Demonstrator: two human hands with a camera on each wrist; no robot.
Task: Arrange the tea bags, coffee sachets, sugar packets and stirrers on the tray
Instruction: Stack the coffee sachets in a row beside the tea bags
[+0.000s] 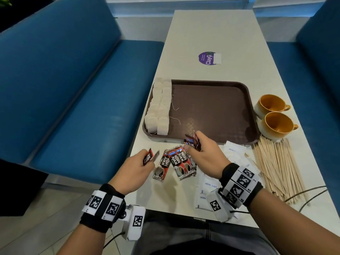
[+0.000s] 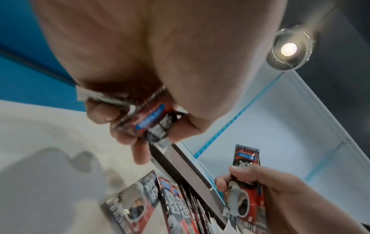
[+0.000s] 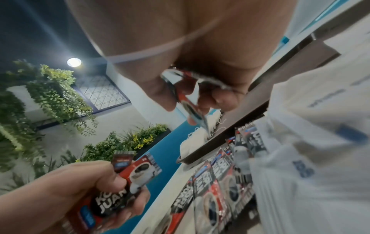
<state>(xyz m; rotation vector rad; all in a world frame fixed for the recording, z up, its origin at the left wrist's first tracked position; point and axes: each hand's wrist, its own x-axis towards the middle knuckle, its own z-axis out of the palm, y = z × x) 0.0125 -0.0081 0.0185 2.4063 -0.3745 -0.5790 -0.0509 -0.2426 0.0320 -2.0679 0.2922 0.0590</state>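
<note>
A brown tray lies on the table with white tea bags lined up along its left side. Red and black coffee sachets lie on the table just in front of the tray. My left hand grips coffee sachets above the table's left edge. My right hand pinches more coffee sachets at the tray's near rim. White sugar packets lie under my right wrist. A pile of wooden stirrers spreads at the right.
Two orange cups stand right of the tray, beside the stirrers. A purple round sticker sits further up the table. Blue bench seats flank the table on both sides. Cables trail near the stirrers.
</note>
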